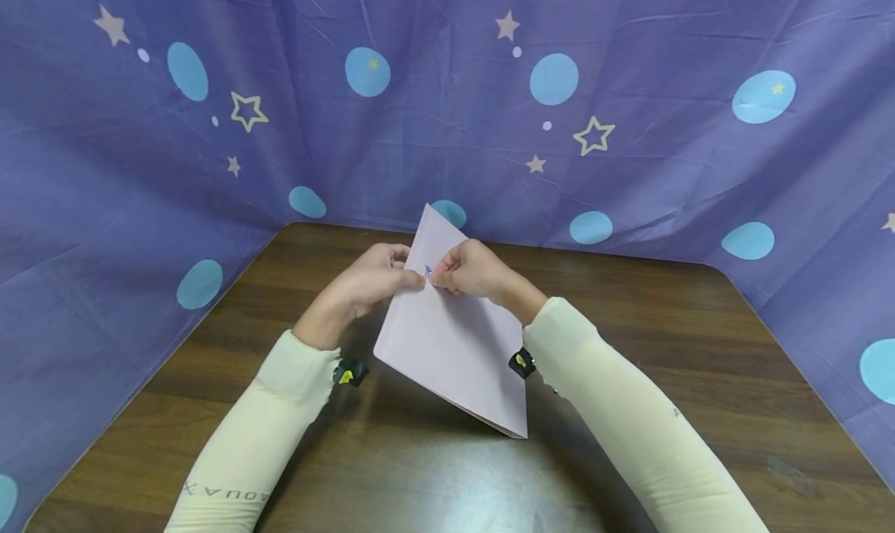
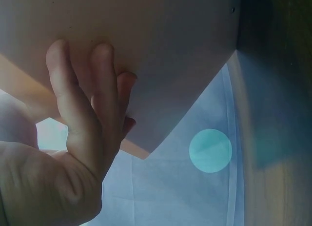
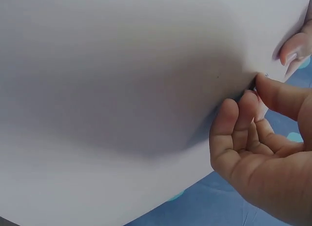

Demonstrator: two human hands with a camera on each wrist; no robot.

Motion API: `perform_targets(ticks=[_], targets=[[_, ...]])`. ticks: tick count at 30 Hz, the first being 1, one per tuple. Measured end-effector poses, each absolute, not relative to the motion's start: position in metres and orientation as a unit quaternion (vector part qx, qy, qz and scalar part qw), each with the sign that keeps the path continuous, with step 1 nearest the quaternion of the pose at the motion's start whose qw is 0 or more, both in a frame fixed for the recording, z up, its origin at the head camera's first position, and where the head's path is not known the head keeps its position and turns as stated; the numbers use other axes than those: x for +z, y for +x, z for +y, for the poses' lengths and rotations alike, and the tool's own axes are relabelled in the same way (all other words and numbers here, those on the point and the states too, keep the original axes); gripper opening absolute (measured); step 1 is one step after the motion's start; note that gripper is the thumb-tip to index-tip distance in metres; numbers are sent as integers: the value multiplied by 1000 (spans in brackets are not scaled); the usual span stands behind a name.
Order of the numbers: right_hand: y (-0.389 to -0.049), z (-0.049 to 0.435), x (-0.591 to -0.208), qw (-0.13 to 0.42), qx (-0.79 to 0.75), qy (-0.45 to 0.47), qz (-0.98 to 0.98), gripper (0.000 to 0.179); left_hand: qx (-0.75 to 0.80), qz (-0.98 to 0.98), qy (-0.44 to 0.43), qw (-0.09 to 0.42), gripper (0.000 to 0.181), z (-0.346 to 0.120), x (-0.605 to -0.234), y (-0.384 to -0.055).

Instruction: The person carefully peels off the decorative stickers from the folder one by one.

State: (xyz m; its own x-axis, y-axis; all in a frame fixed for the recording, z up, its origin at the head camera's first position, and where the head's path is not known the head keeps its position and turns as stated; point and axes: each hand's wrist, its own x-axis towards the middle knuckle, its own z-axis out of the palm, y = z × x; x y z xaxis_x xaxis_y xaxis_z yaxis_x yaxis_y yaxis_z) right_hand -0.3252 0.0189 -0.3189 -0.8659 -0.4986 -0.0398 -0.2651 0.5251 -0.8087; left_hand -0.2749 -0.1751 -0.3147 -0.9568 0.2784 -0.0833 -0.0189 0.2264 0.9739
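Note:
A thin, pale folder (image 1: 464, 339) stands tilted above the table, its lower corner near the tabletop. My left hand (image 1: 374, 280) grips its left edge, thumb on the front face; in the left wrist view the fingers (image 2: 102, 65) lie spread against the back of the folder (image 2: 185, 35). Beside the left thumb, my right hand (image 1: 475, 269) bends its fingertips to the front face. A small blue mark (image 1: 428, 270) shows there. The right wrist view has my right thumb and fingertips pinching a tiny dark piece (image 3: 253, 84) against the folder (image 3: 122, 89); its kind is mostly hidden.
The brown wooden table (image 1: 699, 377) spreads beneath both forearms. A purple-blue curtain (image 1: 447, 144) with stars and light blue dots hangs behind the table and along its sides. Small black devices (image 1: 522, 363) sit on both wrists.

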Motion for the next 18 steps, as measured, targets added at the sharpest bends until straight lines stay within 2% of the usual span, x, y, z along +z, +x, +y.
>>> perform_targets(ticks=[11, 18], targets=[[-322, 20, -320, 165, -452, -221, 848, 14, 617, 774, 77, 122, 48, -175, -316, -276], [-326, 36, -313, 138, -442, -252, 850, 19, 608, 781, 75, 123, 52, -175, -313, -275]])
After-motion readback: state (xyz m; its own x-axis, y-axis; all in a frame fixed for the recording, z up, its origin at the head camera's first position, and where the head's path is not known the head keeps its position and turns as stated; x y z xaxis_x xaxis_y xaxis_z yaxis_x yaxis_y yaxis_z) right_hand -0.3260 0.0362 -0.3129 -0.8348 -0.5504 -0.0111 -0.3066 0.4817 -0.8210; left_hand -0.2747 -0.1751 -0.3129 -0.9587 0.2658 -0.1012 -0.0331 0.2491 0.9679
